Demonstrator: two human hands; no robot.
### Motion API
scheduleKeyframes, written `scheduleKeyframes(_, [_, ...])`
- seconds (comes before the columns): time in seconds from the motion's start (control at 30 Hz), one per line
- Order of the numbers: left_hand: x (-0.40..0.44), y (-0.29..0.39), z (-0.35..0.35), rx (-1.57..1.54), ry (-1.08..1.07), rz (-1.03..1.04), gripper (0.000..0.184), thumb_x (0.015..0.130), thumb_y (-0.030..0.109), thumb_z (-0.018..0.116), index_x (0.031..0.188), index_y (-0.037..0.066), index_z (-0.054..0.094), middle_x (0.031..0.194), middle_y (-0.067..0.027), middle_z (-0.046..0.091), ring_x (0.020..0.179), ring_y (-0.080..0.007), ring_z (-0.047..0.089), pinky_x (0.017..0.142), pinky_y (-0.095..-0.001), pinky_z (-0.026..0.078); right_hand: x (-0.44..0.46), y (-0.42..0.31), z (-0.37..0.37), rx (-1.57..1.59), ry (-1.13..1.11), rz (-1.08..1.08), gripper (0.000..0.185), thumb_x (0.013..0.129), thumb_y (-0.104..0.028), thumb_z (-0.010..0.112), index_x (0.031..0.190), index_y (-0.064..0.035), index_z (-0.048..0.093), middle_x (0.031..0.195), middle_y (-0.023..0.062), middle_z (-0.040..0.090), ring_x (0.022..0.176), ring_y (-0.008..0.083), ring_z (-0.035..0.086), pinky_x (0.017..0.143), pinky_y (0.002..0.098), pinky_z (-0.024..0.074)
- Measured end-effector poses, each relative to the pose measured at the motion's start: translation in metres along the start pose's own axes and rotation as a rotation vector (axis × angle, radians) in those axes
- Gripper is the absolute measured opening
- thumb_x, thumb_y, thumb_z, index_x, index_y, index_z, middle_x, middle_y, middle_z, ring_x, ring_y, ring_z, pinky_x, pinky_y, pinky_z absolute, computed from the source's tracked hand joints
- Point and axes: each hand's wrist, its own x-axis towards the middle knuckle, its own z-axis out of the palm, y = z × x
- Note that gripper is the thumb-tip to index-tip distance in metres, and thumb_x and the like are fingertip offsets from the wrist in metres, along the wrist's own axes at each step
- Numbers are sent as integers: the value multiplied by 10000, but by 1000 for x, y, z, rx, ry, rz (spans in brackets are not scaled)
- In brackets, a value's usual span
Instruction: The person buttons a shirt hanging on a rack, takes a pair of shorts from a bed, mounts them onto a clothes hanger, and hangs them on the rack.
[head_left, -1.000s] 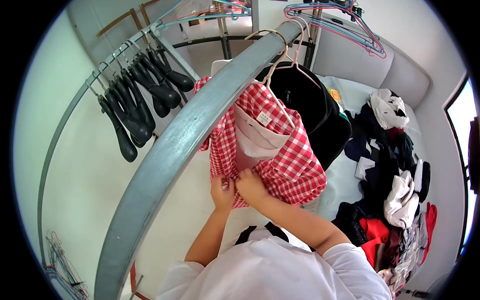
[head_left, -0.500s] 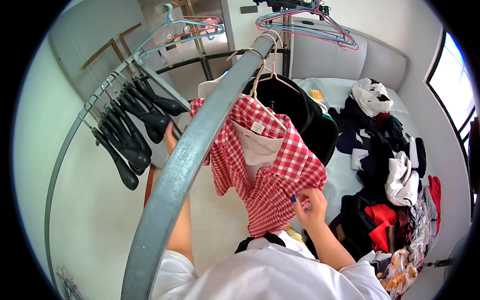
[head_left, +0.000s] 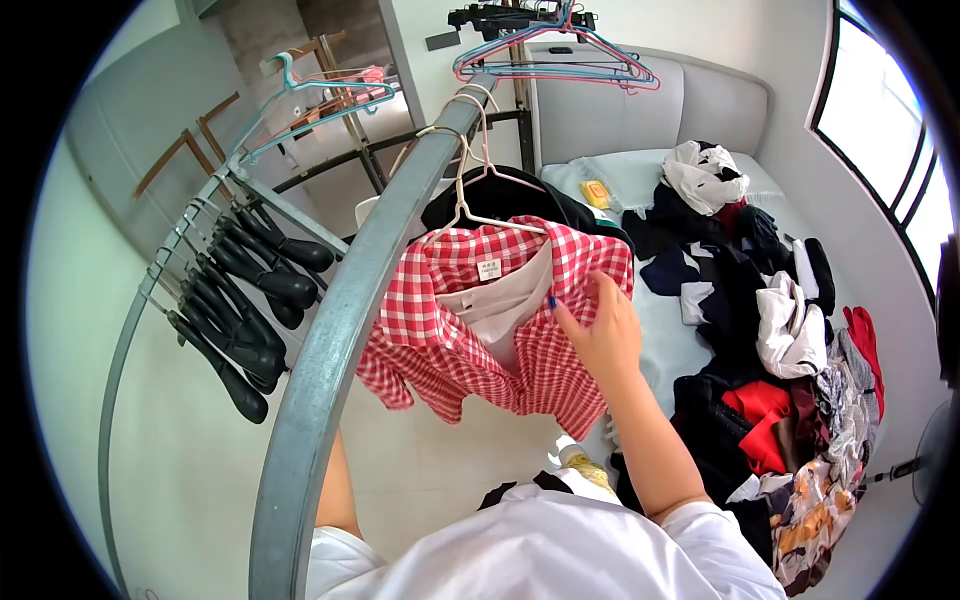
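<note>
Stretching from one o'clock to four o'clock, the bed (head_left: pixel 655 345) is strewn with a heap of mixed clothes (head_left: pixel 740 315). Across the view, from twelve o'clock down to seven, the curved metal rail (head_left: pixel 330 370) is seen. Behind the shirt, a black garment (head_left: pixel 565 205) is hung. The red-and-white checked shirt (head_left: pixel 540 370) is held up near the centre by a cream hanger (head_left: pixel 505 224), its shoulder line set roughly from nine o'clock to three and its front dropped towards six. A white inner layer (head_left: pixel 510 300) is framed by its open collar. At nine o'clock, black hangers (head_left: pixel 235 320) are bunched on a second rail (head_left: pixel 128 345).

Only part of the left forearm (head_left: pixel 338 490) is shown, at seven o'clock; the left hand is hidden, so neither its state nor its nearness to the shirt can be told. The right hand (head_left: pixel 610 335) is placed over the shirt's three o'clock side, with most of the cloth lying towards nine from it. Its thumb and fingers are spread wide; whether any cloth is touched cannot be told. Smallest, a white label (head_left: pixel 489 269) is seen inside the collar, towards ten from that hand.
</note>
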Motion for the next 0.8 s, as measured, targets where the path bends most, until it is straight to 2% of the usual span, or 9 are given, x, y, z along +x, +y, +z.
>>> scheduleKeyframes(0.07, [-15, 21, 1, -56, -7, 112, 364, 923, 303, 352, 1056, 6, 516, 928, -68, 567, 831, -127, 508, 776, -249, 384, 11, -4, 7, -102, 13, -9, 433, 654, -222, 675, 961, 36, 514, 809, 159, 571, 745, 301, 566, 651, 369, 448])
scheduleKeyframes(0.1, [-20, 22, 0, -57, -28, 178, 352, 928, 293, 347, 1045, 7, 517, 925, -65, 564, 837, -120, 504, 776, -241, 380, 15, -6, 9, -85, 44, -25, 256, 689, -171, 628, 821, 26, 533, 708, 156, 568, 642, 301, 568, 567, 363, 450])
scheduleKeyframes(0.13, [-24, 24, -1, -54, -47, 243, 342, 932, 282, 342, 1034, 7, 517, 921, -62, 560, 843, -114, 500, 775, -234, 376, 15, -6, 8, -78, 44, -28, 256, 689, -171, 628, 821, 26, 533, 708, 156, 568, 642, 301, 568, 567, 363, 450])
scheduleKeyframes(0.23, [-33, 22, 2, -170, -54, 213, 357, 934, 300, 340, 1020, 4, 521, 911, -53, 559, 847, -113, 500, 777, -234, 376, 23, -18, -4, 53, 18, -48, 142, 716, -77, 546, 634, -6, 454, 557, 139, 506, 494, 317, 515, 466, 393, 403])
scheduleKeyframes(0.33, [-46, 33, 5, -426, -74, 63, 365, 936, 302, 336, 1023, -4, 514, 926, -43, 556, 862, -99, 495, 751, -215, 370, 32, -54, -40, 132, -63, -81, 124, 712, -65, 531, 639, -14, 445, 552, 132, 485, 492, 305, 496, 462, 392, 388])
scheduleKeyframes(0.47, [-50, 38, 1, -124, -78, 168, 363, 926, 286, 356, 917, -29, 534, 767, -40, 554, 707, -97, 483, 649, -220, 374, 25, -68, -22, 153, -253, -337, 141, 696, -95, 541, 657, -15, 432, 559, 126, 476, 531, 300, 492, 510, 391, 394])
scheduleKeyframes(0.53, [-50, 45, 7, -43, -86, 273, 368, 921, 282, 364, 872, -38, 539, 700, -39, 542, 649, -99, 470, 617, -228, 374, 17, -58, -17, 131, -235, -289, 151, 689, -103, 545, 644, -17, 428, 562, 131, 483, 536, 304, 493, 516, 389, 395])
scheduleKeyframes(0.63, [-54, 45, 16, -178, -6, 328, 373, 911, 278, 379, 825, -47, 542, 611, -42, 500, 581, -101, 434, 588, -238, 375, 9, -41, -22, 54, -151, -135, 165, 669, -122, 556, 605, -14, 450, 545, 128, 497, 511, 300, 502, 491, 393, 399])
scheduleKeyframes(0.8, [-52, 42, 17, -233, -14, 276, 398, 914, 307, 368, 917, -44, 556, 716, -53, 572, 650, -106, 485, 605, -245, 377, -1, -31, -18, -61, -206, -177, 190, 667, -168, 591, 587, -28, 490, 526, 104, 513, 493, 276, 521, 494, 372, 425])
